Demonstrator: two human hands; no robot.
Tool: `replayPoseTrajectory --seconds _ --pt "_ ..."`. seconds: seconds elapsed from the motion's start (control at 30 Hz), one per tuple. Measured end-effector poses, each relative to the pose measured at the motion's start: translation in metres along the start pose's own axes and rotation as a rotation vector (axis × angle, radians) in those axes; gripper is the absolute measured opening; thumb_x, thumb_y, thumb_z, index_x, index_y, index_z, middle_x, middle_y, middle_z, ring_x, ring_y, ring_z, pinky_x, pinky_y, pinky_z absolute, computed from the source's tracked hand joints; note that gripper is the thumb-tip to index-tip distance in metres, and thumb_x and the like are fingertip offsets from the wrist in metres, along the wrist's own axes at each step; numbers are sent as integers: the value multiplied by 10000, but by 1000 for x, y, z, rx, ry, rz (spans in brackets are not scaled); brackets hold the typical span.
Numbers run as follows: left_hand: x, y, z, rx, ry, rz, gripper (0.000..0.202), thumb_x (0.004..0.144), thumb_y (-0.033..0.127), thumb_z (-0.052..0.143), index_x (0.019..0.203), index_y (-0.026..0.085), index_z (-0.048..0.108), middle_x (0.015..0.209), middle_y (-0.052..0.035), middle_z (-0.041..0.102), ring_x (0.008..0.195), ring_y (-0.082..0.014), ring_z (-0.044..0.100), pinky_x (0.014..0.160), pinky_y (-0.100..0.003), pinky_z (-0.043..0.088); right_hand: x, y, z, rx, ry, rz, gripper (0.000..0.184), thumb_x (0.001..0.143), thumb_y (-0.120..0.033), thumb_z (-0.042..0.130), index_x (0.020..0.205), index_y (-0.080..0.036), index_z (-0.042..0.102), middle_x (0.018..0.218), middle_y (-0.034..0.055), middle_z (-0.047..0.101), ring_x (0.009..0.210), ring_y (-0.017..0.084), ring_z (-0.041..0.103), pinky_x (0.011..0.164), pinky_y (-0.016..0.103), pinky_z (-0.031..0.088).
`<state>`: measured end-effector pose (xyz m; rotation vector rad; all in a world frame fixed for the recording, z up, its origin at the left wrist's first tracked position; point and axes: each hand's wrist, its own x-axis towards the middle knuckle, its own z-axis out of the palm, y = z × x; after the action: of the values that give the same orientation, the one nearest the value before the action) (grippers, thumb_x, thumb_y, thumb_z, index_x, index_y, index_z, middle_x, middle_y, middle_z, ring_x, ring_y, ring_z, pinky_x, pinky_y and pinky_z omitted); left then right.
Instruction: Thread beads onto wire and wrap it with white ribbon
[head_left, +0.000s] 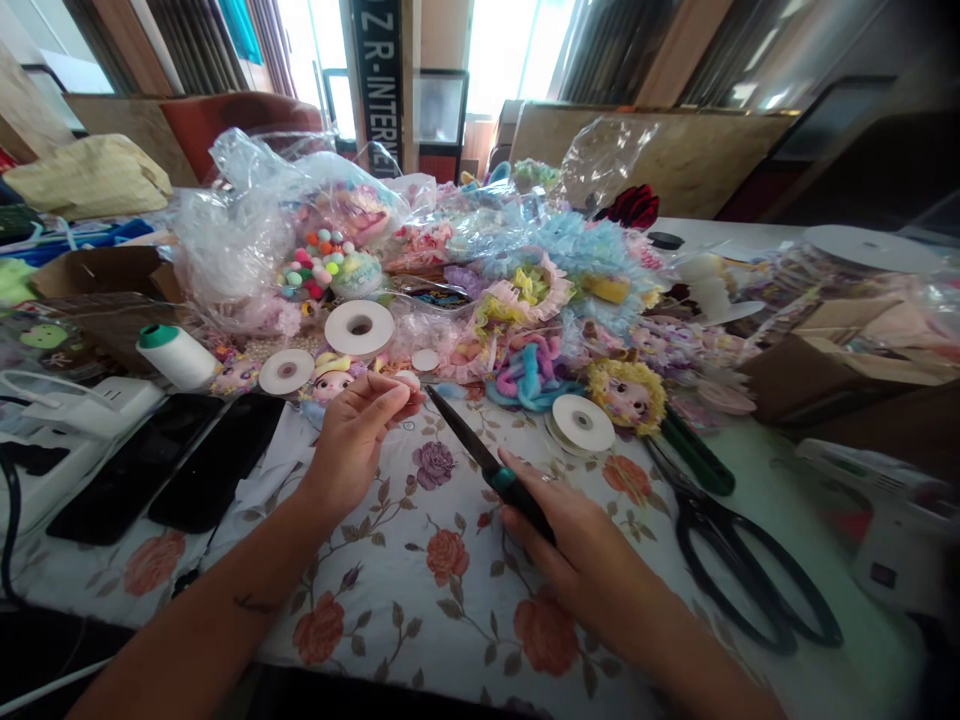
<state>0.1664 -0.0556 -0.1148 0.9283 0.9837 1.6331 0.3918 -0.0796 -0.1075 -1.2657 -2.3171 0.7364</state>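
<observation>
My left hand (352, 435) is closed, thumb and fingers pinching a small whitish round piece (409, 379) that the fingertips partly cover. My right hand (574, 535) wraps around the black and teal handle of a knife (466, 432). The dark blade slants up and left, its tip close to the left fingertips; whether it touches the piece I cannot tell. Beneath both hands spreads a floral tablecloth (390, 620). Right of the right hand lie large black scissors (739, 555), and a white ribbon spool (582, 424) sits just beyond that hand.
A heap of plastic-bagged trims (450, 250) fills the back. Yellow-haired doll face (626, 395), thread cone (176, 357) and ribbon spool (359, 328) sit before it. Phones (217, 465) and a power strip (97, 420) lie left; a cardboard box (847, 360) and glue gun (892, 520) right.
</observation>
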Motion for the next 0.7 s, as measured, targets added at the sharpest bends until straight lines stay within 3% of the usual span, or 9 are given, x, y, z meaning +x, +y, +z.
replayPoseTrajectory --seconds 0.07,0.2,0.33,0.5,0.7 --pt "0 -1 1 -55 0 -74 74 758 233 693 766 175 648 800 -16 678 790 -117 653 773 -248 533 0 -3 -4 22 -35 6 381 914 -317 436 1255 -188 547 1164 137 649 1048 282 627 859 422 518" --pt "0 -1 1 -128 -8 -206 91 733 226 718 758 166 654 769 -6 677 741 -98 643 755 -228 528 0 0 -24 59 -185 6 268 924 -329 450 1084 -218 634 980 78 698 857 226 663 742 322 534" --pt "3 -1 -2 -129 80 -191 121 704 210 739 759 162 643 769 8 670 703 -75 624 681 -191 510 -3 16 -38 -44 -315 -84 339 892 -284 516 1222 -285 592 1089 64 666 936 226 639 775 308 510" --pt "6 0 -4 -98 87 -163 119 707 212 734 754 162 637 775 7 655 673 -62 590 610 -162 483 -10 20 -26 -172 -307 -178 585 765 -133 616 1308 -330 521 1168 78 603 1001 252 594 796 328 500" --pt "-1 -4 1 -24 -53 -314 105 739 238 707 755 152 650 776 -27 647 681 -86 585 613 -178 488 -8 11 -16 -211 -324 -187 671 685 -84 687 1293 -314 523 1170 90 575 1071 281 546 873 402 494"
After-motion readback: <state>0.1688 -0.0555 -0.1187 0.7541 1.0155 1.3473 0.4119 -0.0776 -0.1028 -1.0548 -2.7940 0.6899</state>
